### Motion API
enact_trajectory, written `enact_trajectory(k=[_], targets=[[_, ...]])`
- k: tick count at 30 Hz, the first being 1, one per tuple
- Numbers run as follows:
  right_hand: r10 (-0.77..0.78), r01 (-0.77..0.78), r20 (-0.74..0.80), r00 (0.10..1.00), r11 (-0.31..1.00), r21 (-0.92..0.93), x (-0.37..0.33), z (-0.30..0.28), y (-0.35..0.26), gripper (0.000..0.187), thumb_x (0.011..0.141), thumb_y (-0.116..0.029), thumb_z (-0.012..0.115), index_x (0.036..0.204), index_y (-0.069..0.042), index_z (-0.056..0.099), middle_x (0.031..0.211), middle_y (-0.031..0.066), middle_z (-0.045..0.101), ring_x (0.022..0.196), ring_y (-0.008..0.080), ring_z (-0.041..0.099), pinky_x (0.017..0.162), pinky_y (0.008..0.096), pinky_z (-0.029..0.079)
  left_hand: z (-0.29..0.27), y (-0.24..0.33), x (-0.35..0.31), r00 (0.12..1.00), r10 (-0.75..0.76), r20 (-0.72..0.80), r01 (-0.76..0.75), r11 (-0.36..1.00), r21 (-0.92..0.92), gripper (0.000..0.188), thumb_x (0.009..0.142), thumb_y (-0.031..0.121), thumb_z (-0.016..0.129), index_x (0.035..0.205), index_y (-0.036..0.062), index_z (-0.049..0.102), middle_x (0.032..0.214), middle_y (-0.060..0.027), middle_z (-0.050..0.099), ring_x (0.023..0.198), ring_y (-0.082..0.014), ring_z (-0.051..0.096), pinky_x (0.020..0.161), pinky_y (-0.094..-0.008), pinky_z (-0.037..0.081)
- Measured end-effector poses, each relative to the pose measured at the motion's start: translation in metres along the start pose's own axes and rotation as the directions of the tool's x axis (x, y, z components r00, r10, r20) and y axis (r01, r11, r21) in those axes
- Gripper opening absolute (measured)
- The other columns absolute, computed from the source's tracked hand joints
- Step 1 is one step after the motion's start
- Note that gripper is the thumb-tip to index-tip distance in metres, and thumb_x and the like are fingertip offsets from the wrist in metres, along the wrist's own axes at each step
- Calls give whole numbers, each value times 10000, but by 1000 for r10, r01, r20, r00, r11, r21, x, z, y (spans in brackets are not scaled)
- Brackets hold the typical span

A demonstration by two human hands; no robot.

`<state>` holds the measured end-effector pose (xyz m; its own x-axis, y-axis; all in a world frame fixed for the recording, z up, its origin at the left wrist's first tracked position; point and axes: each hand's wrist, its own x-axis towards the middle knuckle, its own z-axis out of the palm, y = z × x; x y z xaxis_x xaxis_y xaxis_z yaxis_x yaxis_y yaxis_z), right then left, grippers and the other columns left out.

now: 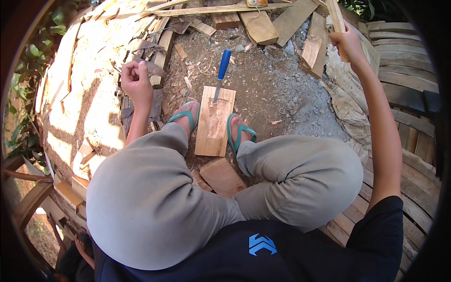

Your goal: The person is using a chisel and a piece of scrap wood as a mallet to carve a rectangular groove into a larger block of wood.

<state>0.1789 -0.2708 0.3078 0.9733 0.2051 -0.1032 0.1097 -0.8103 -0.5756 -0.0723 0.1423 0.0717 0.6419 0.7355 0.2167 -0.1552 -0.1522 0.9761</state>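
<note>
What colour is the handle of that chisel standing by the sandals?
The chisel handle is bright blue, best seen in the head view.

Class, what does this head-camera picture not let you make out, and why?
In the head view:
1) Far end of the pale wooden stick in the right hand: cut off by the top edge.
2) Whether the closed left hand holds anything: hidden by its own curl.
3) Whether the blue-handled metal chisel is sunk into the pale rectangular wooden block: too small.
</note>
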Motion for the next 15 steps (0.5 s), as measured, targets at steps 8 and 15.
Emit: enact_trajectory(k=[8, 15], targets=[[201, -145, 573, 794, 979, -143, -103, 88, 26, 531, 665, -61, 660, 1178, 41, 569, 874, 119, 615, 769, 209, 619, 686, 342, 497, 3, 4, 4, 1000, 25, -19, -25, 999, -20, 129, 989, 69, 654, 903, 63, 557, 671, 101, 397, 583, 8, 313, 516, -208, 233], [111, -125, 65, 992, 955, 270, 7, -21, 1, 225, 754, -132, 629, 956, -47, 577, 687, 15, 540, 536, 117, 530, 496, 292, 450, 1, 1, -5, 1000, 21, 18, -22, 999, 28, 124, 983, 66, 660, 901, 63, 567, 669, 99, 405, 584, 10, 322, 515, -203, 236]])
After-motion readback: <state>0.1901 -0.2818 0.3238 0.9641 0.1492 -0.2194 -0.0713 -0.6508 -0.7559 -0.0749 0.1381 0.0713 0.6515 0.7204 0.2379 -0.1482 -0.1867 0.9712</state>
